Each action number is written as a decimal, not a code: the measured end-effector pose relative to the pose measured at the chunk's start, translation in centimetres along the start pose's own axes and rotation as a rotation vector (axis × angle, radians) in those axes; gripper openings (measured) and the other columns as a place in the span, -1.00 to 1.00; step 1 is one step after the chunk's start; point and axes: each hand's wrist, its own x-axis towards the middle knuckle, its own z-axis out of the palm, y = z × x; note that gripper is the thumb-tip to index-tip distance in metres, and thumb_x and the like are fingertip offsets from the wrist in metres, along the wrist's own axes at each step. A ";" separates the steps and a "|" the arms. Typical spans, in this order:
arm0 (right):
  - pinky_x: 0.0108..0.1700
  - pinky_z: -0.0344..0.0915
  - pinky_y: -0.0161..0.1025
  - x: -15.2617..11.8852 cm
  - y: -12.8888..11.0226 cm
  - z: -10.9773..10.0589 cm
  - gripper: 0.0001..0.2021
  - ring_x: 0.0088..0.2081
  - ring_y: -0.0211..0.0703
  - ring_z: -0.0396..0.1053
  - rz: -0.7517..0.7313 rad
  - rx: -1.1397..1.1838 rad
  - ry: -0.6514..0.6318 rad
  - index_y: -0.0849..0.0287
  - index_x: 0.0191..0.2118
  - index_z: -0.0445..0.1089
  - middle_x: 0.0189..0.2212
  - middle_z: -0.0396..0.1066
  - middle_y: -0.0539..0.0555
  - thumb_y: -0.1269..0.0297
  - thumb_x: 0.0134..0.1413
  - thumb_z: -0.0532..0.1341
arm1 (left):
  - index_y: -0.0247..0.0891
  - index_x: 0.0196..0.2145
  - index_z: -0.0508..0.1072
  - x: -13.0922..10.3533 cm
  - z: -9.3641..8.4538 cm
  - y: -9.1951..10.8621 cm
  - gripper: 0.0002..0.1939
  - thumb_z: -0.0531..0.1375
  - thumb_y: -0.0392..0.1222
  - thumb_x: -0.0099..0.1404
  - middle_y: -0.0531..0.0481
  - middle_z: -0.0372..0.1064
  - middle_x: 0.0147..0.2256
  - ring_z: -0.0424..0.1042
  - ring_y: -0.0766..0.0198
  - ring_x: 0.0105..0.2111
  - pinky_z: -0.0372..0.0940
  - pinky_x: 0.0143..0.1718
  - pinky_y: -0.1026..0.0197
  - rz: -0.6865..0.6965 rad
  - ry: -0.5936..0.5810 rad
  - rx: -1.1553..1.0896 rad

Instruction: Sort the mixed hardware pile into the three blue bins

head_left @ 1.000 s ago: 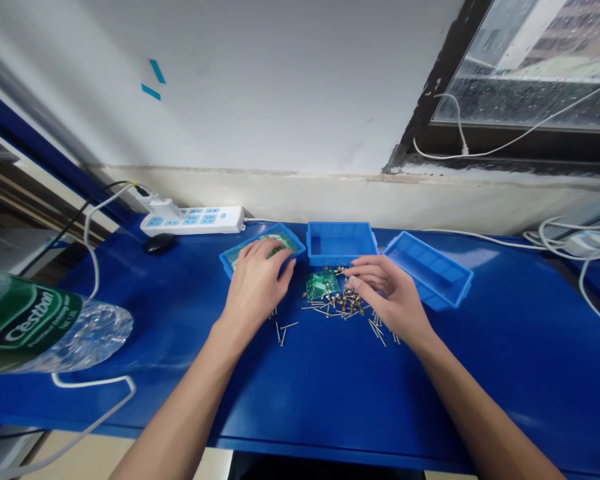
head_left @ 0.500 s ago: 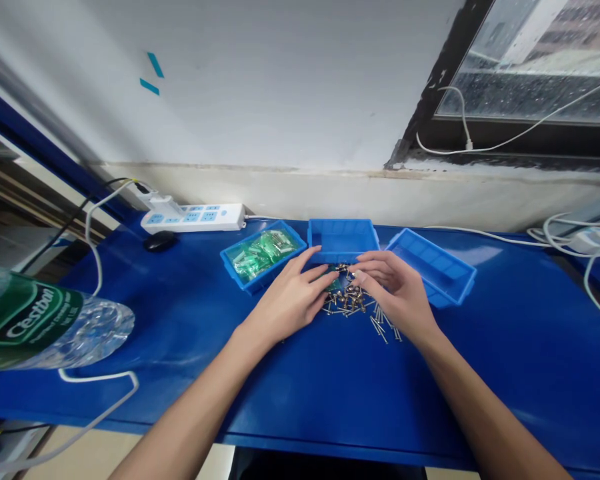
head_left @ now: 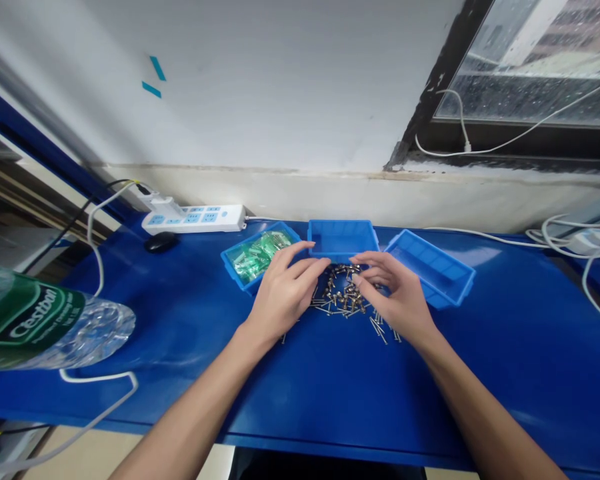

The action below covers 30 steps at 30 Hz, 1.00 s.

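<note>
A pile of metal screws lies on the blue table between my two hands. My left hand hovers at the pile's left side, fingers curved and apart; its thumb and palm are hidden. Beside it is a blue bin holding green plastic packets, partly covered by the hand. Over the right of the pile, my right hand is curved, thumb apart from the fingers, with nothing visible held. Behind the pile stands a second blue bin. A third blue bin sits beyond my right hand.
On the left a large water bottle juts into view. A white power strip and a black mouse are near the wall. White cables run along the right rear. The table ends in front of me.
My left hand has drawn left, off the screws, uncovering more of the pile. A green piece that showed under its fingertips is out of sight. My right hand has barely moved.
</note>
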 end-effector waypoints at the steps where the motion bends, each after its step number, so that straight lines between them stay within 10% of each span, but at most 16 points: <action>1: -0.23 0.50 -0.11 0.0 0.0 0.0 -0.63 -0.28 -0.09 0.55 -0.002 -0.013 -0.031 0.08 0.05 0.43 -0.11 0.57 0.12 0.28 0.10 0.34 | -0.18 0.03 0.47 0.1 -0.1 0.2 -0.69 0.16 -0.42 0.40 -0.08 0.55 -0.10 0.39 0.06 0.13 0.38 0.08 -0.14 -0.023 0.046 -0.059; 6: -0.18 0.53 -0.07 -0.2 -0.1 0.2 -0.75 -0.22 -0.03 0.57 0.004 0.074 -0.198 0.07 -0.05 0.54 -0.20 0.61 0.07 0.26 0.13 0.33 | -0.17 0.04 0.48 0.6 -0.4 1.5 -0.73 0.20 -0.30 0.41 -0.04 0.57 -0.16 0.55 0.25 -0.18 0.47 -0.06 0.10 -0.274 0.022 -0.442; 17: -0.31 0.54 -0.13 0.0 -0.4 0.5 -0.85 -0.39 -0.07 0.58 0.187 0.301 -0.137 0.15 -0.23 0.55 -0.42 0.62 0.08 0.25 0.07 0.40 | -0.25 -0.16 0.53 0.9 -0.9 1.3 -0.78 0.37 -0.20 0.23 -0.06 0.59 -0.28 0.60 0.20 -0.32 0.57 -0.24 0.12 -0.556 -0.055 -0.815; 23: -0.30 0.51 -0.14 0.4 0.0 0.2 -0.89 -0.37 -0.11 0.56 0.167 0.276 -0.059 0.11 -0.25 0.55 -0.34 0.62 0.09 0.22 0.14 0.34 | -0.12 -0.14 0.59 0.8 -3.2 -1.3 -0.85 0.29 -0.26 0.34 -0.02 0.57 -0.17 0.53 0.16 -0.18 0.47 -0.05 -0.05 -0.333 0.352 -0.004; 30: -0.29 0.47 -0.12 0.3 0.7 0.0 -0.90 -0.40 -0.15 0.52 0.167 0.284 -0.058 0.09 -0.23 0.53 -0.35 0.62 0.09 0.21 0.19 0.31 | -0.17 -0.15 0.61 0.2 -2.9 -4.4 -0.83 0.21 -0.26 0.41 -0.14 0.53 -0.08 0.40 -0.06 0.03 0.39 0.00 -0.18 -0.217 0.026 0.363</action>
